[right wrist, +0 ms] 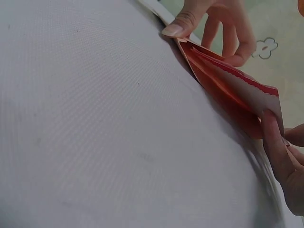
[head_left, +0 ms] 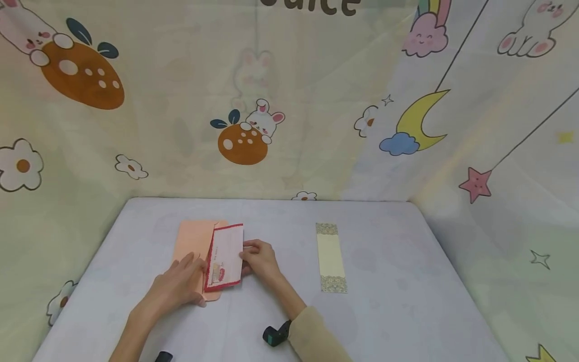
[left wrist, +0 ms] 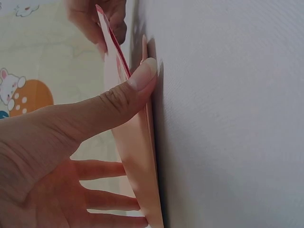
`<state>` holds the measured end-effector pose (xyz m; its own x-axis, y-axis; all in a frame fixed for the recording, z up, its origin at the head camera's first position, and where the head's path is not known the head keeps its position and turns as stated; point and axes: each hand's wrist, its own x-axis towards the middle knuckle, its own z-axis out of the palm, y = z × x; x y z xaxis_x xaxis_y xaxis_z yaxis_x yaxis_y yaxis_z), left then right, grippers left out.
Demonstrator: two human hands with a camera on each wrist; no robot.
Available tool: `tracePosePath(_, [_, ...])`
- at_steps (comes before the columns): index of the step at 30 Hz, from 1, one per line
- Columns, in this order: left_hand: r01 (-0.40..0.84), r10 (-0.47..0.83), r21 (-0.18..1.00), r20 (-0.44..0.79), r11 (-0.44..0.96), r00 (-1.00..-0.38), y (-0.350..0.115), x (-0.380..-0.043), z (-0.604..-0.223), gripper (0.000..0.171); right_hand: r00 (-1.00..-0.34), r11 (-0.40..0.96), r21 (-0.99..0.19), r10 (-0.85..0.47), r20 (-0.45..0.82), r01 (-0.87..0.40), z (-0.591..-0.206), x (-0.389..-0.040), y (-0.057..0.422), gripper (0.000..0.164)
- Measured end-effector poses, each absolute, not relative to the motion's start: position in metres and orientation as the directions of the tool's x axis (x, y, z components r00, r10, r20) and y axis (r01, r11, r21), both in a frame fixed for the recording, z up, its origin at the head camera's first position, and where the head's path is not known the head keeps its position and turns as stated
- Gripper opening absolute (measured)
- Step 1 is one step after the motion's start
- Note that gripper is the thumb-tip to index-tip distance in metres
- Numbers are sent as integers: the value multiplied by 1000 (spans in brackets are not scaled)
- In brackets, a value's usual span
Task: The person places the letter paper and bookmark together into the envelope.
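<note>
A peach envelope (head_left: pixel 191 236) lies on the white table, left of its middle. A white card with red scalloped edges (head_left: pixel 231 246) sits partly within the envelope's open side, tilted up from it; its inner part is hidden. My left hand (head_left: pixel 178 281) rests on the envelope with fairly straight fingers (left wrist: pixel 109 199) on its upper face. The left thumb (left wrist: pixel 128 90) touches the envelope's near edge. At the card's right edge, my right hand (head_left: pixel 261 259) pinches it between thumb (right wrist: pixel 274 142) and fingers.
To the right lies a cream paper strip with patterned ends (head_left: pixel 331 254). A black wrist device (head_left: pixel 276 334) is near the right sleeve (head_left: pixel 316 334). Behind the table hangs a printed cloth backdrop (head_left: pixel 181 125).
</note>
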<state>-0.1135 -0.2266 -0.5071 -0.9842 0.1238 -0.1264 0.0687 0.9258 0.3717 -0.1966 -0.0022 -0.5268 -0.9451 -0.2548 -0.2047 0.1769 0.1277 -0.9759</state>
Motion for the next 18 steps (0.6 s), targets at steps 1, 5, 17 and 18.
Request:
tracePosePath(1, [69,123,372,-124,926,-985,-226,-113,-507,70,-945,123,-976,-256,-204,177,-527,-196,-4,31])
tracePosePath(5, [67,117,364,-117,929,-986,-225,-113,-508,67,-941,86,-978,-267,-207,191,-527,-195,-9,33])
tracePosePath(17, [54,106,355,-130,933,-986,-222,-114,-505,66,-926,52,-978,-317,-206,200,-525,-192,-20,37])
tracePosePath(18, [53,105,354,-129,934,-986,-223,-115,-505,67,-924,53,-978,-320,-208,202,-525,-192,-21,37])
